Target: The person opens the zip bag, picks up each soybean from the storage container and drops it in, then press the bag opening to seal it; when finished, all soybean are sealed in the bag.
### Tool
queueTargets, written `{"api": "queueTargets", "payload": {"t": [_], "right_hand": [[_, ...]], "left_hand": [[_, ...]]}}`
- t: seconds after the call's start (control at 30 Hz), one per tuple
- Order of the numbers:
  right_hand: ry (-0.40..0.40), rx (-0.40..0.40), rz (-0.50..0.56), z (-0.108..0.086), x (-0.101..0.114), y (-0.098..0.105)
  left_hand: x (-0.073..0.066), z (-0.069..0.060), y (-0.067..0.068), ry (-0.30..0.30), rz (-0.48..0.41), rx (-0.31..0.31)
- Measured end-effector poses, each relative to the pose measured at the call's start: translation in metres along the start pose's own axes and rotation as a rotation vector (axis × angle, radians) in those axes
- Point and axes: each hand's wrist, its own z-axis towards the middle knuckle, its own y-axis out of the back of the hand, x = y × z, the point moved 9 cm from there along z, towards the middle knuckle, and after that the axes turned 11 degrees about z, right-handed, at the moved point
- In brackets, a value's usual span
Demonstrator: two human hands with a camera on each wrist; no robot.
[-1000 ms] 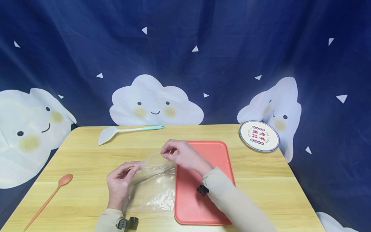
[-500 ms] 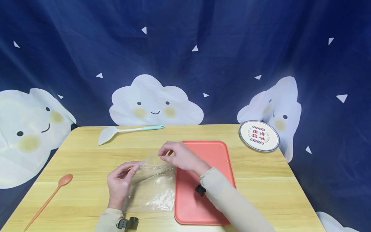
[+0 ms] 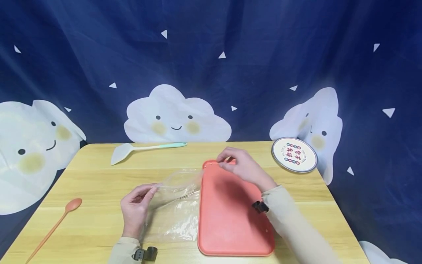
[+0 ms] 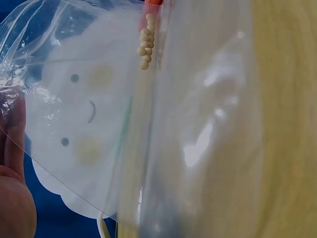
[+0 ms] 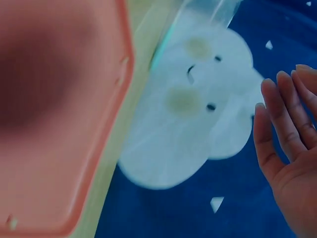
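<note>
My left hand (image 3: 135,211) pinches the rim of a clear plastic bag (image 3: 181,220), whose mouth gapes toward the right beside the red tray (image 3: 230,234). Over the tray's far edge hovers my right hand (image 3: 245,168); its fingers look relaxed and apart from the thumb, with nothing visible between them in the right wrist view (image 5: 292,134). Small pale beads lie on the tray, one near its right side (image 3: 266,230). The left wrist view shows a cluster of pale round beads (image 4: 146,44) through the film; I cannot tell whether they are inside the bag.
At the back left lies a white spatula (image 3: 122,153) with a mint handle. An orange spoon (image 3: 73,204) is at the left. A round plate (image 3: 294,154) with red lettering sits at the table's back right corner. A blue cloud-patterned curtain (image 3: 197,66) hangs behind.
My right hand has left the bag's rim and moved right, over the tray's far side. The bag's right rim has dropped toward the tray. My left hand has stayed in place.
</note>
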Motion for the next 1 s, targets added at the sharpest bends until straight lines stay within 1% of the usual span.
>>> {"api": "queueTargets", "payload": {"t": [0.13,0.27,0.37,0.5,0.6,0.7,0.83,1.0], "right_hand": [[-0.032,0.001,-0.057,-0.016,-0.022,0.018],[-0.085,0.002,-0.138,-0.034,-0.047,0.033],[-0.114,0.009,-0.203,-0.049,-0.064,0.043],[-0.121,0.029,-0.327,-0.066,-0.08,0.051],[-0.135,0.066,-0.405,-0.074,-0.092,0.051],[-0.144,0.107,-0.457,-0.079,-0.102,0.046],[-0.119,0.135,-0.537,-0.081,-0.11,0.038],[-0.073,0.139,-0.623,-0.081,-0.113,0.032]], "left_hand": [[0.001,0.0,0.0,0.023,-0.024,-0.014],[0.001,-0.001,0.0,0.033,-0.049,-0.03],[0.0,-0.001,0.001,0.03,-0.043,-0.036],[0.001,-0.001,0.003,0.044,-0.021,-0.039],[0.001,-0.001,0.003,0.057,-0.006,-0.044],[0.002,-0.001,0.004,0.054,-0.011,-0.048],[0.002,-0.001,0.004,0.042,-0.038,-0.052],[0.001,0.0,0.003,0.028,-0.052,-0.05]]}}
